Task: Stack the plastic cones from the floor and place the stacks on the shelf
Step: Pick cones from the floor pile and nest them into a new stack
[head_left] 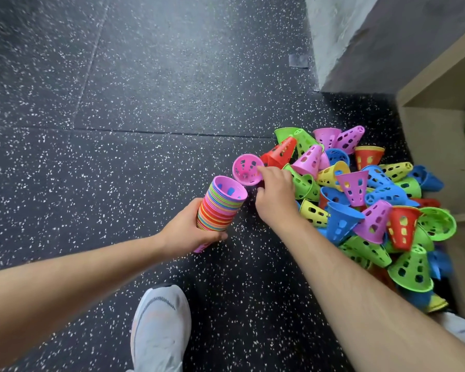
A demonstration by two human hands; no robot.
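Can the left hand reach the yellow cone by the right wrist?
Probably not: the left hand grips the stack, and the right hand, holding a pink cone, lies between it and the yellow cone.

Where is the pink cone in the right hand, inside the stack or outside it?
Outside. The right hand pinches the pink cone by its rim beside the open top of the stack, which the left hand grips.

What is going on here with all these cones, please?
A person is stacking them up. The left hand grips a tall stack, while the right hand pinches a pink cone by its rim, just beside the stack's open top. A large pile lies on the floor next to the shelf.
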